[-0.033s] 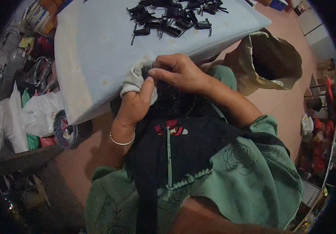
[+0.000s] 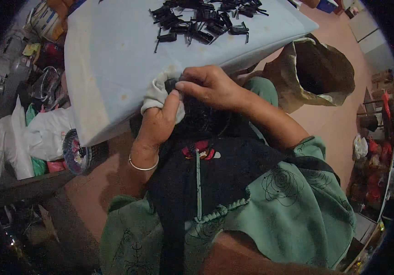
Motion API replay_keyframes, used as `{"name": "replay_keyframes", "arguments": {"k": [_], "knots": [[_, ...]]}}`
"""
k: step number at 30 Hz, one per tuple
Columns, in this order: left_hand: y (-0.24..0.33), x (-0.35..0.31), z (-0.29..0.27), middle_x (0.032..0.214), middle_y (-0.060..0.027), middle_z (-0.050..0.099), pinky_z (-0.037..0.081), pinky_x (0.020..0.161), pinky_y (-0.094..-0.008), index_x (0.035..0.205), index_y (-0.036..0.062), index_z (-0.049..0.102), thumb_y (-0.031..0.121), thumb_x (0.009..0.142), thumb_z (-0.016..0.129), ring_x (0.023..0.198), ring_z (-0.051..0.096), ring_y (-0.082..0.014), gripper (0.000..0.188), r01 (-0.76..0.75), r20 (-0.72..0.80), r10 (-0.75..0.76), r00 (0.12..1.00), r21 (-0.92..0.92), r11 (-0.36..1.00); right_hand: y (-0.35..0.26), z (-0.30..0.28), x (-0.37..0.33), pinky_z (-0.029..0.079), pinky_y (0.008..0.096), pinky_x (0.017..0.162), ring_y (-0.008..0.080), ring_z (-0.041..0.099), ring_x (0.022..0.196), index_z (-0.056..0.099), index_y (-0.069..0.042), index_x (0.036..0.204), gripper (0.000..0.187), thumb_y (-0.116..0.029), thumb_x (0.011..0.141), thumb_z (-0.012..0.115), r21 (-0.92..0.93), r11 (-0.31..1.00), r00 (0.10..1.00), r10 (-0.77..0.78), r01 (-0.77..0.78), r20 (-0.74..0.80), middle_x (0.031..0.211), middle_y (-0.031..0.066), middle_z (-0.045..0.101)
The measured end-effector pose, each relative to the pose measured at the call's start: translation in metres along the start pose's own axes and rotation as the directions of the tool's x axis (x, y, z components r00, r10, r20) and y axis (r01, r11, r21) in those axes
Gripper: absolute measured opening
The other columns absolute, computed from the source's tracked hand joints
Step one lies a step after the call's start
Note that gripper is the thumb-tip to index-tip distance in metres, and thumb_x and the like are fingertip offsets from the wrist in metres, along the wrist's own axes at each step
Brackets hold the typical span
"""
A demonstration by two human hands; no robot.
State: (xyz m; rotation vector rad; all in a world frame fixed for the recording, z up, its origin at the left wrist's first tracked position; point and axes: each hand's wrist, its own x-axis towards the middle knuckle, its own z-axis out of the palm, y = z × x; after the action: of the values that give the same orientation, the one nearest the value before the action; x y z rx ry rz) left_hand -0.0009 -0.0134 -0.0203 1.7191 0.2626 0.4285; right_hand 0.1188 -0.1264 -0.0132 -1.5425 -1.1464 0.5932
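Right hand [image 2: 215, 88] pinching small black part [image 2: 170, 85], left hand [image 2: 161, 121] closed on its opposite side, white cloth [image 2: 154, 98] alongside

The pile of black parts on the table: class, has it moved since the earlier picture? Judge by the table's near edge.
No. The pile of black parts lies in the same place, behind the near edge of the table.

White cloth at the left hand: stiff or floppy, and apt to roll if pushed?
White cloth: probably floppy, since it bunches into soft folds around the left hand's fingers. Unlikely to roll; its outline is crumpled, not round. Should tolerate squeezing, being already creased.
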Motion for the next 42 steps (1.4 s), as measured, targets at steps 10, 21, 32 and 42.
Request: {"name": "replay_keyframes", "arguments": {"k": [10,21,32,42], "knots": [[-0.024,0.007,0.010,0.088,-0.0139,0.054,0.043,0.072,-0.0318,0.104,-0.0026,0.046,0.002,0.079,0.045,0.076,0.053,-0.0253,0.026,-0.323,-0.071,0.358,0.931,0.295,0.899,0.000,0.008,-0.002,0.038,0.0292,0.054,0.0097,0.036,0.060,0.049,0.002,0.078,0.026,-0.021,0.089,0.044,-0.204,0.978,0.997,-0.022,0.037,0.075,0.058,0.0074,0.041],[-0.004,0.011,-0.004,0.078,-0.0149,0.056,0.042,0.072,-0.0368,0.093,0.0013,0.056,0.004,0.075,0.055,0.076,0.052,-0.0319,0.019,-0.391,0.139,0.379,0.915,0.544,0.742,0.016,-0.044,0.018,0.046,0.0381,0.059,0.0314,0.059,0.067,0.055,-0.004,0.090,0.032,-0.033,0.079,0.057,-0.624,0.711,0.896,0.020,-0.325,-0.444,0.075,0.0186,0.060],[-0.011,0.018,-0.008,0.088,-0.0126,0.059,0.043,0.070,-0.0316,0.098,0.0011,0.055,0.006,0.078,0.055,0.077,0.054,-0.0239,0.020,-0.234,-0.054,0.276,0.960,0.395,0.889,0.041,-0.042,0.012,0.045,0.0418,0.057,0.0361,0.056,0.066,0.050,-0.003,0.089,0.026,-0.025,0.077,0.058,-0.763,0.636,0.964,-0.114,-0.114,-0.239,0.067,0.0178,0.056],[0.008,0.014,-0.012,0.091,-0.0063,0.057,0.043,0.071,-0.0251,0.109,0.0014,0.049,0.013,0.085,0.050,0.077,0.052,-0.0125,0.026,0.108,0.229,-0.094,0.969,-0.048,0.993,0.004,-0.027,-0.002,0.042,0.0330,0.057,0.0261,0.051,0.059,0.049,0.000,0.095,0.027,-0.017,0.077,0.061,-0.374,0.903,0.976,-0.211,0.212,0.044,0.070,0.0150,0.053]]}}
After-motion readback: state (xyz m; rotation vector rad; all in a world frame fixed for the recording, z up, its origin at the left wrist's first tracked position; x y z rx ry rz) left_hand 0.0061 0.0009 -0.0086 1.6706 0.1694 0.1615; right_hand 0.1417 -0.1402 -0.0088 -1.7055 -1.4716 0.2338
